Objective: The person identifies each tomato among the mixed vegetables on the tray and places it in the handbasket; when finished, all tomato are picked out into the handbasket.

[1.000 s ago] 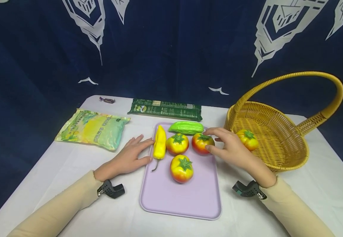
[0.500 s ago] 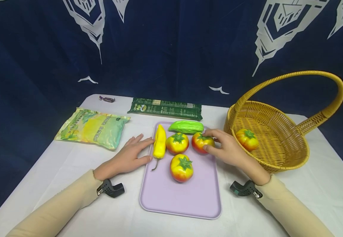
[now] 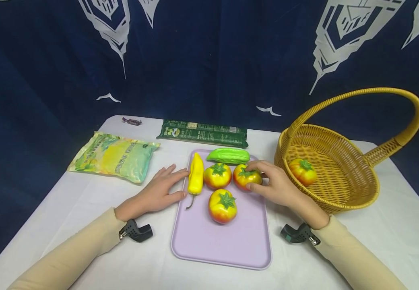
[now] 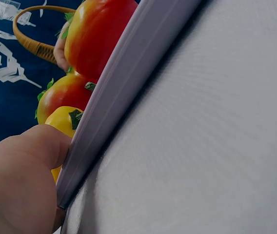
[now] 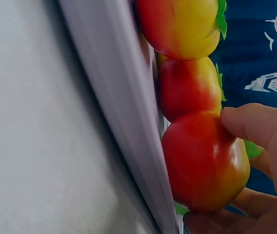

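My right hand [image 3: 278, 186] holds the right-hand red-and-yellow tomato [image 5: 202, 163] on the lilac tray [image 3: 220, 246]. Its thumb presses one side, and its other fingers curl round the far side in the right wrist view. Two more tomatoes lie close by, a back one [image 3: 217, 176] and a front one [image 3: 222, 206]. My left hand [image 3: 155, 192] rests at the tray's left edge, fingers fairly straight, fingertips right beside a yellow pepper [image 3: 195, 177] with a thin stem. Behind the tomatoes lies a ridged green bitter melon [image 3: 228, 156].
A yellow wicker basket [image 3: 350, 169] with a tall handle stands to the right, one tomato [image 3: 302, 171] inside. A colourful plastic packet [image 3: 115, 157] lies on the left. At the back are a long green package [image 3: 203, 133] and a small wrapped candy [image 3: 132, 121].
My right hand has shifted slightly left and its fingers and thumb have come onto the right-hand tomato. The left hand has stayed at the tray's edge.
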The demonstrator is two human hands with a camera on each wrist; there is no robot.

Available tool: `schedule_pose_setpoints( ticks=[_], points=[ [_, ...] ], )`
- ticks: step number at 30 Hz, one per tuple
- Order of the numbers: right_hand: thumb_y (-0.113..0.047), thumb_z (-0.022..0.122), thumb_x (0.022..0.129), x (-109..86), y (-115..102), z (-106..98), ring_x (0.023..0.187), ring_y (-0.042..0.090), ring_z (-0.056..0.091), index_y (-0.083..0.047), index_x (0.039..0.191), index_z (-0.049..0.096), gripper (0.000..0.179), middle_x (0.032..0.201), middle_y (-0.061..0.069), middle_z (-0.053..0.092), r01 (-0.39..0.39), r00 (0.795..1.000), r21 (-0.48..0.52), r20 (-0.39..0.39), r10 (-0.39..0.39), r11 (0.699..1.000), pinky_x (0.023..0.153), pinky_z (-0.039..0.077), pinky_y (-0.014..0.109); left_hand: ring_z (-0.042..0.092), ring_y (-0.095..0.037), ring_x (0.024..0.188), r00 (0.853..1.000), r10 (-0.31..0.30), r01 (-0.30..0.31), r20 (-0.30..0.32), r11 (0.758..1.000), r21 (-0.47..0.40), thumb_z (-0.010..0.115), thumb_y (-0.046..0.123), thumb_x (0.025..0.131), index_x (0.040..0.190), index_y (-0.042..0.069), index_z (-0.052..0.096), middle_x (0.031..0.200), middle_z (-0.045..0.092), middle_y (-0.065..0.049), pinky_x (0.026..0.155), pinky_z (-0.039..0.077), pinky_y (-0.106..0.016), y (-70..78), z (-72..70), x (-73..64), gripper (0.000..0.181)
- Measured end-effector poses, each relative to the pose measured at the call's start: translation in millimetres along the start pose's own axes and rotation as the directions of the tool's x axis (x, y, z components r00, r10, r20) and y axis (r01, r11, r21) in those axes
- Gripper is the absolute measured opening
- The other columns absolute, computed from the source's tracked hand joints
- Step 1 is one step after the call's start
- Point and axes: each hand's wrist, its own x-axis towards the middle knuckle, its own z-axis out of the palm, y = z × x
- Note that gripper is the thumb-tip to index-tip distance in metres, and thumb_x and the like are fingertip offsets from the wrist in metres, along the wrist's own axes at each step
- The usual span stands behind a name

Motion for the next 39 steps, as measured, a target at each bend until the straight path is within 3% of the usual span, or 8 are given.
schedule_pose_setpoints(
  ticks=[8,17,29,39],
  points=[
    [-0.010,0.082,0.077,0.1,-0.6,-0.1,0.112,0.034,0.068,-0.007,0.111,0.072,0.035,0.124,0.016,0.071,0.038,0.999,-0.009,-0.020,-0.038,0.999,0.083,0.063,0.041,0.024,-0.047,0.155,1.000,-0.002,0.002,0.004,1.000,0.003,0.062,0.032,0.094,0.150,0.009,0.050,0.157,0.049,-0.014,0.127,0.013,-0.066,0.5,-1.0,0.2,0.062],
    [-0.007,0.082,0.078,-1.2,0.0,0.8,0.112,0.033,0.067,-0.006,0.112,0.071,0.036,0.122,0.016,0.070,0.027,1.000,0.029,-0.011,-0.027,0.999,0.081,0.063,0.035,0.023,-0.047,0.155,1.000,-0.007,0.007,0.013,1.000,0.001,0.062,0.032,0.095,0.151,0.008,0.049,0.158,0.048,-0.014,0.127,0.012,-0.066,0.8,-0.8,0.0,0.062],
    [-0.010,0.085,0.079,-2.7,1.7,1.4,0.118,0.035,0.065,-0.005,0.122,0.068,0.047,0.129,0.017,0.068,0.018,1.000,0.025,0.024,-0.018,1.000,0.086,0.063,0.036,0.024,-0.046,0.155,1.000,-0.006,0.006,0.007,1.000,0.004,0.062,0.033,0.095,0.151,0.009,0.050,0.158,0.048,-0.013,0.127,0.013,-0.066,0.0,0.5,0.1,0.062],
    [-0.006,0.084,0.079,-3.1,1.2,1.5,0.113,0.033,0.066,-0.003,0.122,0.067,0.047,0.126,0.018,0.068,0.003,0.999,0.065,0.040,-0.005,0.998,0.085,0.064,0.041,0.024,-0.047,0.155,1.000,-0.009,0.009,0.008,1.000,0.004,0.061,0.031,0.094,0.150,0.008,0.050,0.157,0.049,-0.014,0.127,0.013,-0.066,-0.2,0.5,0.0,0.062]
  ],
)
